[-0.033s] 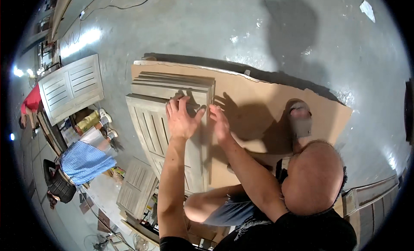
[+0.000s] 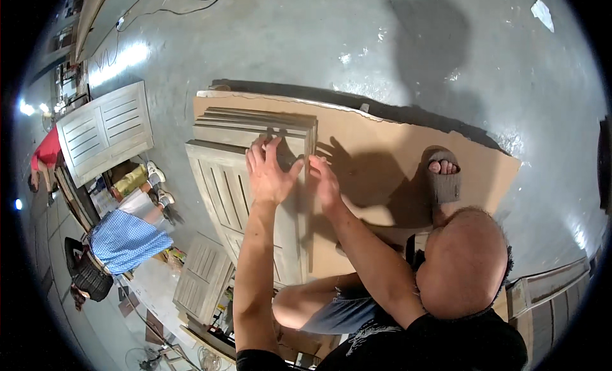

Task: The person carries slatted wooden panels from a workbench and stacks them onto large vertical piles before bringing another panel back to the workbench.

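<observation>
A stack of grey-brown slatted wooden panels [image 2: 223, 186], like shutter doors, lies on a flat sheet of cardboard in front of me. My left hand [image 2: 271, 173] rests on the top panel near its far right corner, with its fingers spread. At the right edge of the stack is my right hand [image 2: 325, 183]. Its fingers are extended and slightly bent against or just beside that edge, and I see nothing held in them. The thumb of the left hand points toward the right hand's fingertips.
The cardboard [image 2: 382, 180] reaches right to my slippered foot [image 2: 444, 180]. At left, a person in a blue checked garment [image 2: 127, 240] is beside another slatted panel [image 2: 105, 132]; a person in red [image 2: 48, 151] is farther off. More panels [image 2: 203, 278] stand lower left. A cable [image 2: 172, 12] crosses the floor.
Both hands stay in nearly the same place on the stack. The toes in my slipper, shaded before, are now lit.
</observation>
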`<state>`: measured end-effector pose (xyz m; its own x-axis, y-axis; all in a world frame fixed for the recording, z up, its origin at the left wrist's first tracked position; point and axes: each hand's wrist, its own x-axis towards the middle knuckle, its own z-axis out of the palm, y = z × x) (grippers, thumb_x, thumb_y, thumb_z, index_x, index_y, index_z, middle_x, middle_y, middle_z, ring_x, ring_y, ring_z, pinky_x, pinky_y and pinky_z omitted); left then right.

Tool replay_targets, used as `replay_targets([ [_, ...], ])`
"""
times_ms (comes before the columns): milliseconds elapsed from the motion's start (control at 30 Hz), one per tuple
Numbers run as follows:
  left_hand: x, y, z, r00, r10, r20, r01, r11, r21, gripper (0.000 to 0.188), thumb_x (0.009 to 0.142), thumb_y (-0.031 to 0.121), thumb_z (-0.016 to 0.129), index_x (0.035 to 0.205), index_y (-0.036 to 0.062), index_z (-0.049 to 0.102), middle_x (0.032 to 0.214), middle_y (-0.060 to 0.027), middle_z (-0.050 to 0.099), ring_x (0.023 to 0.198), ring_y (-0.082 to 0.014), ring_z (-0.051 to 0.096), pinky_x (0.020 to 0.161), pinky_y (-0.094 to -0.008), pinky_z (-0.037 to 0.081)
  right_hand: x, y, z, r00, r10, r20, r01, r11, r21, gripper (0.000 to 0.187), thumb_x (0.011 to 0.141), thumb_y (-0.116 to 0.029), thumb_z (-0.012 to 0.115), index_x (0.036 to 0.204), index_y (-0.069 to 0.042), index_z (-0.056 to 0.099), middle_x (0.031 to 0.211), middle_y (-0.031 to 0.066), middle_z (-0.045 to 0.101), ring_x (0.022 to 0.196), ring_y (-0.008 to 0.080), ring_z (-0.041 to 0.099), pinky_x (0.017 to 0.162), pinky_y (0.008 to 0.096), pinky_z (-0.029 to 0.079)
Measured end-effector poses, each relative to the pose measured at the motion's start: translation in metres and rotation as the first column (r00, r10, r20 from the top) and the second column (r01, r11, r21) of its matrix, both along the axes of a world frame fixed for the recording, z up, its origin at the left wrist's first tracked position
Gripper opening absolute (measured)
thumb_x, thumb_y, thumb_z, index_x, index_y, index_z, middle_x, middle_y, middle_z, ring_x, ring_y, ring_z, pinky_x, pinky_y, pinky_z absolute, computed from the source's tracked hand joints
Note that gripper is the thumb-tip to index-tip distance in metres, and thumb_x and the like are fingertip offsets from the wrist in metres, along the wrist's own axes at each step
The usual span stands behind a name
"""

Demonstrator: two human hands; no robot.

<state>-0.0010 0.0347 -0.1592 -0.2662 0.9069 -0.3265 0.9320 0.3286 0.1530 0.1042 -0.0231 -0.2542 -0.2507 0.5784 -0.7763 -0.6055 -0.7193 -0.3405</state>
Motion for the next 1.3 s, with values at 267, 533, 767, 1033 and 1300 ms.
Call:
replay_targets([
  [267, 0.02, 0.03, -0.024, 0.998, -0.066, 0.006, 0.066, 0.998, -0.022, 0.059, 0.068, 0.033, 0.075, 0.119, 0.0152, 0.053, 0.125, -0.0081, 0.047, 0.125, -0.0281, 0.042, 0.11, -0.0516, 0.025, -0.002, -0.018, -0.05, 0.991, -0.035, -0.13, 0.021, 0.994, -0.108, 0.053, 0.101, -0.044, 0.037, 0.117, 0.001, 0.06, 0.112, 0.0086, 0.062, 0.1, 0.0171, 0.055, 0.094, 0.0317, 0.04],
  [533, 0.018, 0.014, -0.015, 0.985, -0.152, -0.086, 0.151, 0.988, -0.011, 0.056, 0.068, 0.035, 0.076, 0.114, 0.0116, 0.055, 0.109, -0.0125, 0.053, 0.104, -0.0329, 0.05, 0.1, -0.0462, 0.035, -0.003, 0.023, 0.007, 0.884, -0.249, -0.395, 0.134, 0.946, -0.295, 0.048, 0.101, -0.044, 0.037, 0.115, -0.004, 0.058, 0.104, 0.0058, 0.061, 0.095, 0.016, 0.054, 0.09, 0.0304, 0.042],
  [767, 0.006, 0.023, -0.027, 0.962, -0.257, -0.091, 0.258, 0.966, 0.001, 0.063, 0.073, 0.046, 0.069, 0.123, 0.0116, 0.053, 0.119, -0.0115, 0.053, 0.115, -0.0326, 0.048, 0.101, -0.0549, 0.031, -0.013, 0.006, -0.008, 0.806, -0.198, -0.557, 0.161, 0.98, -0.116, 0.047, 0.1, -0.047, 0.038, 0.118, -0.007, 0.054, 0.115, 0.0046, 0.056, 0.105, 0.016, 0.049, 0.098, 0.0327, 0.039],
  [1033, 0.057, 0.021, -0.026, 0.982, -0.185, -0.027, 0.174, 0.96, -0.219, 0.043, 0.083, 0.04, 0.054, 0.115, 0.0128, 0.059, 0.117, -0.0114, 0.055, 0.114, -0.0301, 0.048, 0.099, -0.0497, 0.034, 0.032, 0.032, 0.023, 0.947, -0.147, -0.287, 0.067, 0.96, -0.273, 0.065, 0.098, -0.053, 0.033, 0.142, -0.006, 0.038, 0.141, 0.0052, 0.045, 0.129, 0.0196, 0.041, 0.11, 0.0343, 0.028],
  [1300, 0.094, -0.061, -0.011, 0.911, -0.195, 0.364, 0.329, 0.874, -0.357, 0.049, 0.09, 0.038, 0.04, 0.123, 0.0071, 0.058, 0.133, -0.0104, 0.051, 0.127, -0.0248, 0.042, 0.111, -0.0451, 0.022, 0.105, 0.031, -0.01, 0.692, 0.699, 0.181, -0.696, 0.713, -0.087, 0.053, 0.092, -0.042, 0.056, 0.125, -0.001, 0.055, 0.126, 0.0132, 0.057, 0.117, 0.0243, 0.051, 0.102, 0.0364, 0.038],
])
